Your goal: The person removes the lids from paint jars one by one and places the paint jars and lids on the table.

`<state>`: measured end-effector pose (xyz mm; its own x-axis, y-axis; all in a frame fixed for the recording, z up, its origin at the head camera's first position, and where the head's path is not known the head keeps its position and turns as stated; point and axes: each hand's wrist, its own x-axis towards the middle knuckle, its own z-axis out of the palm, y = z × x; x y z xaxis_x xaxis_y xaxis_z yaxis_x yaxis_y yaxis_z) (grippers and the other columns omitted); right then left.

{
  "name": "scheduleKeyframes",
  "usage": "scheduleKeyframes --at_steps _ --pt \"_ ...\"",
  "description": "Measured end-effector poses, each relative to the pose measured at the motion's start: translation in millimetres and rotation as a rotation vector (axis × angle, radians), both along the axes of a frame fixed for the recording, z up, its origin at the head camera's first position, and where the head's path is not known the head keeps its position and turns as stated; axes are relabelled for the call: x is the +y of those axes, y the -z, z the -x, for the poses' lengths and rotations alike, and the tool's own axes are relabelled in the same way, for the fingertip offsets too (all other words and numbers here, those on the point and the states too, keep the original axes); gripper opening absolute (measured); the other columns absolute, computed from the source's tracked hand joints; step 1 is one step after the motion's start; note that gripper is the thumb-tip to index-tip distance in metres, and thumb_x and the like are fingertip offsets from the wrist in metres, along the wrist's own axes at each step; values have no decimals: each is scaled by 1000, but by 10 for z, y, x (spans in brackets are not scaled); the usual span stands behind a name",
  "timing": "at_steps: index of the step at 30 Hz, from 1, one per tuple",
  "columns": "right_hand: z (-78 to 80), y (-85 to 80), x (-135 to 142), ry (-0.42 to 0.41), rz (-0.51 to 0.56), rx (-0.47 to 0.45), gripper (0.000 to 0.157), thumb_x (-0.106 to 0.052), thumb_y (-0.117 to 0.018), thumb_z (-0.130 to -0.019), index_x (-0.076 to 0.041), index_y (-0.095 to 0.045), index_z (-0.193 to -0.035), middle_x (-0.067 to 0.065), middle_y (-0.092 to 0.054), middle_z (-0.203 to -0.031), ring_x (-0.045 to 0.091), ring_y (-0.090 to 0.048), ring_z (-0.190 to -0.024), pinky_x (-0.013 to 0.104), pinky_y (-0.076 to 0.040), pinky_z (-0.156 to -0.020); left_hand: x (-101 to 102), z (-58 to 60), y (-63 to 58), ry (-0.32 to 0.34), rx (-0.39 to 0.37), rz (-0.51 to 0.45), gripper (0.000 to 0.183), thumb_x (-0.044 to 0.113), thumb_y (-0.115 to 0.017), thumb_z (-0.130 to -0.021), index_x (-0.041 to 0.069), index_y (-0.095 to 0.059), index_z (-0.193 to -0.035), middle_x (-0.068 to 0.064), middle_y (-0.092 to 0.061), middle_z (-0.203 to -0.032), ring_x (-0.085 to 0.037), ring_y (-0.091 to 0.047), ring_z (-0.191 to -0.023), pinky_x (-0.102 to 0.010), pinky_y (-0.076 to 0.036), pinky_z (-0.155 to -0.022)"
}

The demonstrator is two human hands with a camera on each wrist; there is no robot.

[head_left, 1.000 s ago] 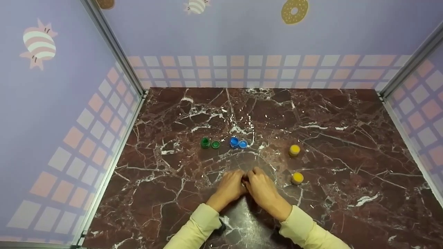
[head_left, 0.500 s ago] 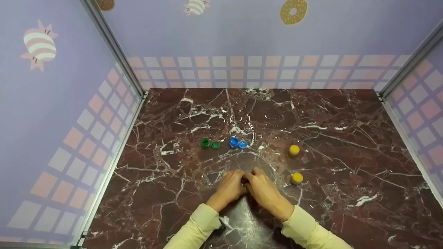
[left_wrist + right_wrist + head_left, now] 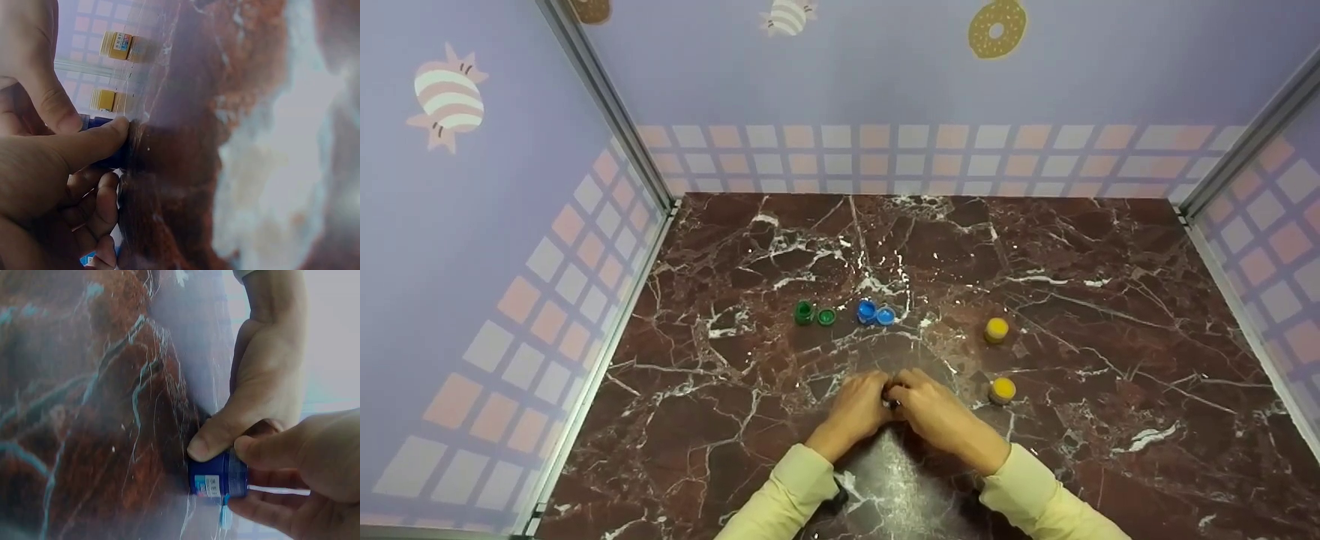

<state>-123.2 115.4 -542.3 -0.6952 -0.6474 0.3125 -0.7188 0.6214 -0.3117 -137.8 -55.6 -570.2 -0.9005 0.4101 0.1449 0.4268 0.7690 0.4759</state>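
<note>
A small dark blue paint jar (image 3: 208,484) with a printed label stands on the table between my hands. My left hand (image 3: 855,409) grips its body, with the thumb (image 3: 205,444) pressed against the side. Around the jar's lid (image 3: 237,479), my right hand (image 3: 936,411) pinches with thumb and fingers. In the head view the fingers cover most of this jar. Beyond the hands stand an open green paint jar (image 3: 803,313) and an open blue paint jar (image 3: 866,312). The green lid (image 3: 826,317) and blue lid (image 3: 886,316) lie beside them.
Two lidded yellow paint jars, one farther back (image 3: 997,330) and one nearer (image 3: 1002,391), stand to the right of my hands. The dark red marbled table (image 3: 720,442) is bounded by patterned panels (image 3: 840,75) at the back and sides.
My right hand has turned slightly at the jar, and its wrist has shifted a little to the right. The left hand stays almost still. The other jars have not moved.
</note>
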Motion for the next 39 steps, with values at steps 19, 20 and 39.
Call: scheduleKeyframes --at_steps 19,20,39 --pt "14 -23 61 -92 -55 3 23 12 -73 -75 -9 -69 -84 2 -66 -100 19 -62 -89 37 -54 -92 -6 -11 3 -20 15 -15 38 33 -94 -69 14 -63 -79 1 -65 -79 -24 -67 -80 -42 -50 -79" --pt "16 -20 61 -94 -54 3 23 12 -73 -74 -9 -69 -84 2 -66 -99 20 -62 -89 36 -55 -91 -6 -10 2 -21 13 -16 37 33 -94 -69 14 -63 -79 1 -64 -79 -24 -67 -80 -42 -50 -79" --pt "9 8 59 -9 185 34 24 3 -76 -83 -4 -72 -105 10 -67 -113 25 -62 -104 39 -55 -90 -20 -19 -1 7 58 12 29 26 -88 -76 11 -65 -87 -1 -67 -83 -25 -67 -80 -42 -50 -78"
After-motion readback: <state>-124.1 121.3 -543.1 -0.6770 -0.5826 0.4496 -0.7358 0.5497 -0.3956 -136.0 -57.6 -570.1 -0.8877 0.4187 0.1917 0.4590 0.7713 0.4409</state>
